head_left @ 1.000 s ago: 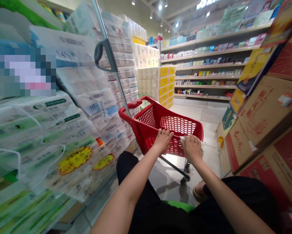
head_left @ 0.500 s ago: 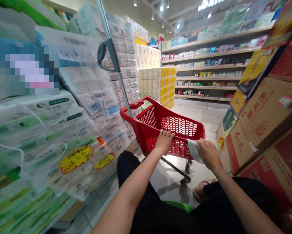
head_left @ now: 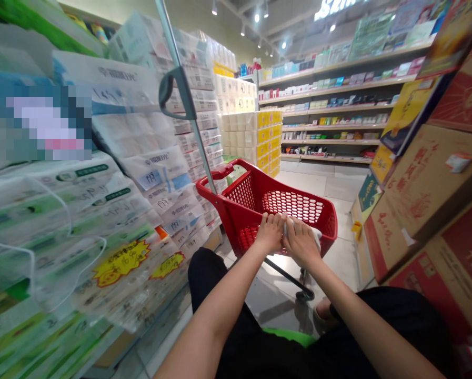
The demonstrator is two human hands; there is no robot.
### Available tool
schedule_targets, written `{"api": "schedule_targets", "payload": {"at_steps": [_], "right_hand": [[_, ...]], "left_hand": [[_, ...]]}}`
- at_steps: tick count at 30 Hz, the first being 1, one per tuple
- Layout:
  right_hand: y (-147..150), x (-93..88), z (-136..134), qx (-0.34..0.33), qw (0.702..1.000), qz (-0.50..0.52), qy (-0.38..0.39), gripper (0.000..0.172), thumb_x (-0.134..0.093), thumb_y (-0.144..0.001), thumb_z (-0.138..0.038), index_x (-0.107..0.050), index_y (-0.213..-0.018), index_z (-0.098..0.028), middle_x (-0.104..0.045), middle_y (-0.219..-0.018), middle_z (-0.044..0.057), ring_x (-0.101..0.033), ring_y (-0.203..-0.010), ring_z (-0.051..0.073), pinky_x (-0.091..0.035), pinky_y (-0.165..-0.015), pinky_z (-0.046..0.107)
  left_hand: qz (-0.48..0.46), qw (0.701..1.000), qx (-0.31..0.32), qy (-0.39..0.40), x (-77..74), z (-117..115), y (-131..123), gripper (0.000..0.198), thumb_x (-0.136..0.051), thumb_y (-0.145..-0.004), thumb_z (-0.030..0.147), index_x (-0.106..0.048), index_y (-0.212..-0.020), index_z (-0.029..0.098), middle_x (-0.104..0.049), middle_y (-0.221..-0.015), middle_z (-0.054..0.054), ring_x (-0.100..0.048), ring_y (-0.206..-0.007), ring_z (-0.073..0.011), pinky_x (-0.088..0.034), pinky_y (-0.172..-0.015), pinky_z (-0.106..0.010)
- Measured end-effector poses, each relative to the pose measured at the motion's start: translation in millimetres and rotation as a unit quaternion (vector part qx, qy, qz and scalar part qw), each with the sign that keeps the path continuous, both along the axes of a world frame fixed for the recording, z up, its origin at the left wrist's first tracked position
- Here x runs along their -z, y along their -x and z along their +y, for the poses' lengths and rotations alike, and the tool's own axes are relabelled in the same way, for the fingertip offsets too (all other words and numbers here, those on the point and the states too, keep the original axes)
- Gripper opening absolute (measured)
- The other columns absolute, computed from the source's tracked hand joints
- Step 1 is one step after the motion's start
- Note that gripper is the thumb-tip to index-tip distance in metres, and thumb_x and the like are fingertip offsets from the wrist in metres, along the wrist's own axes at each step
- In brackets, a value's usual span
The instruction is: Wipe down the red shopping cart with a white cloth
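Through the head view, I have a red shopping cart [head_left: 236, 216] just off centre toward 4 o'clock, with both hands at its near rim. The left hand [head_left: 271, 232] lies over that rim with its fingers side by side and slightly bent, tips at the top edge; the thumb is hidden from me, so I cannot tell whether it grips or only rests.

Just beside it, on its 4 o'clock side, the right hand [head_left: 301, 243] holds a white cloth [head_left: 317, 235] against the same rim. Its fingers are fairly straight and close together over the cloth (a bit of white shows past both sides of them), though I cannot see how hard they press.

Toward 11 o'clock, a metal pole [head_left: 201, 142] rises from the cart's handle end, carrying a grey grip [head_left: 188, 95]. Packs of tissue [head_left: 157, 163] are stacked at 9 o'clock, with yellow price tags [head_left: 121, 263] around 8. Stocked shelves [head_left: 326, 113] stand at 2 o'clock, and cardboard boxes [head_left: 429, 184] pile up at 3.
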State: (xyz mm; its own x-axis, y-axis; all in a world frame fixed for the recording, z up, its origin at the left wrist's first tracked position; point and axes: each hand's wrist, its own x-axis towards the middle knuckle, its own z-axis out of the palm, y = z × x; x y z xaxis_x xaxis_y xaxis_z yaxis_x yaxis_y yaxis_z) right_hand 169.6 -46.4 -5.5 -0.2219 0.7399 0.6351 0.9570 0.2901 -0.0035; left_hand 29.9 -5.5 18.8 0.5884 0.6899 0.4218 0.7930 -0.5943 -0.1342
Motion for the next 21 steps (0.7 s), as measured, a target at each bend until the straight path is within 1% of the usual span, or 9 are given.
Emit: {"api": "schedule_targets", "payload": {"at_steps": [3,5,9,12,14,16,17,19,21], "right_hand": [[-14,-1.2,-10,-0.033,0.999,-0.010,0.006,0.060,-0.040,-0.092,-0.031,-0.023,-0.149,-0.022,-0.033,-0.149,0.012,-0.035,-0.130,0.030,-0.029,-0.106,0.047],[-24,-3.0,-19,-0.036,0.999,0.002,0.008,0.058,-0.040,-0.093,-0.032,-0.026,-0.148,-0.025,-0.032,-0.151,0.010,-0.034,-0.132,0.030,-0.028,-0.108,0.048],[-49,-5.3,-28,-0.039,0.995,0.096,0.016,0.050,-0.033,-0.095,-0.032,-0.032,-0.145,-0.026,-0.045,-0.142,0.009,-0.044,-0.127,0.026,-0.036,-0.103,0.045],[-76,-3.5,-26,-0.003,0.986,0.168,0.004,0.046,-0.028,-0.096,-0.033,-0.043,-0.139,-0.024,-0.054,-0.132,0.009,-0.049,-0.120,0.024,-0.040,-0.098,0.041],[-95,-1.0,-24,0.050,0.984,0.169,-0.006,0.041,-0.033,-0.095,-0.038,-0.056,-0.126,-0.025,-0.059,-0.124,0.009,-0.050,-0.116,0.026,-0.041,-0.095,0.043],[-112,1.4,-23,0.089,0.984,0.152,-0.003,0.037,-0.040,-0.092,-0.046,-0.067,-0.109,-0.026,-0.062,-0.115,0.009,-0.051,-0.110,0.028,-0.041,-0.089,0.045],[-118,2.3,-23,0.095,0.985,0.146,0.001,0.036,-0.044,-0.090,-0.050,-0.070,-0.100,-0.027,-0.063,-0.112,0.008,-0.052,-0.106,0.028,-0.041,-0.087,0.045],[-127,2.9,-25,0.082,0.986,0.146,0.009,0.037,-0.047,-0.088,-0.055,-0.071,-0.087,-0.027,-0.064,-0.105,0.007,-0.053,-0.101,0.027,-0.041,-0.085,0.043],[-131,1.8,-27,0.052,0.984,0.169,0.021,0.038,-0.048,-0.087,-0.056,-0.071,-0.083,-0.026,-0.064,-0.098,0.007,-0.055,-0.094,0.025,-0.043,-0.083,0.041]], "left_hand": [[-0.007,1.000,0.012,0.008,-4.3,-3,4,0.095,-0.064,-0.073,0.039,-0.011,-0.150,0.019,-0.045,-0.125,-0.011,-0.041,-0.110,-0.0290,-0.017,-0.110,-0.049],[-0.015,1.000,0.019,0.018,-7.2,-7,6,0.091,-0.063,-0.074,0.041,-0.014,-0.150,0.026,-0.047,-0.121,-0.008,-0.042,-0.107,-0.0280,-0.018,-0.109,-0.049],[-0.050,0.998,0.038,0.029,-12.2,-13,8,0.073,-0.056,-0.081,0.049,-0.027,-0.146,0.031,-0.050,-0.115,-0.005,-0.042,-0.108,-0.0268,-0.019,-0.109,-0.047],[-0.083,0.995,0.051,0.036,-13.9,-16,6,0.055,-0.046,-0.088,0.054,-0.041,-0.138,0.031,-0.053,-0.110,-0.004,-0.043,-0.107,-0.0250,-0.021,-0.108,-0.045],[-0.105,0.993,0.048,0.040,-13.6,-16,4,0.048,-0.044,-0.090,0.056,-0.050,-0.129,0.029,-0.056,-0.108,-0.004,-0.044,-0.105,-0.0243,-0.022,-0.107,-0.045],[-0.124,0.990,0.040,0.043,-12.5,-15,2,0.040,-0.046,-0.091,0.052,-0.056,-0.121,0.028,-0.059,-0.107,-0.004,-0.046,-0.105,-0.0239,-0.022,-0.108,-0.045],[-0.133,0.989,0.039,0.046,-11.8,-14,1,0.035,-0.047,-0.092,0.047,-0.058,-0.118,0.028,-0.060,-0.107,-0.004,-0.046,-0.105,-0.0232,-0.022,-0.108,-0.045],[-0.146,0.987,0.046,0.052,-10.7,-12,0,0.027,-0.047,-0.094,0.035,-0.059,-0.118,0.030,-0.063,-0.107,-0.002,-0.048,-0.105,-0.0210,-0.022,-0.108,-0.043],[-0.154,0.984,0.063,0.056,-10.4,-10,2,0.028,-0.045,-0.095,0.027,-0.058,-0.119,0.033,-0.064,-0.109,0.001,-0.049,-0.105,-0.0183,-0.024,-0.108,-0.041]]}}
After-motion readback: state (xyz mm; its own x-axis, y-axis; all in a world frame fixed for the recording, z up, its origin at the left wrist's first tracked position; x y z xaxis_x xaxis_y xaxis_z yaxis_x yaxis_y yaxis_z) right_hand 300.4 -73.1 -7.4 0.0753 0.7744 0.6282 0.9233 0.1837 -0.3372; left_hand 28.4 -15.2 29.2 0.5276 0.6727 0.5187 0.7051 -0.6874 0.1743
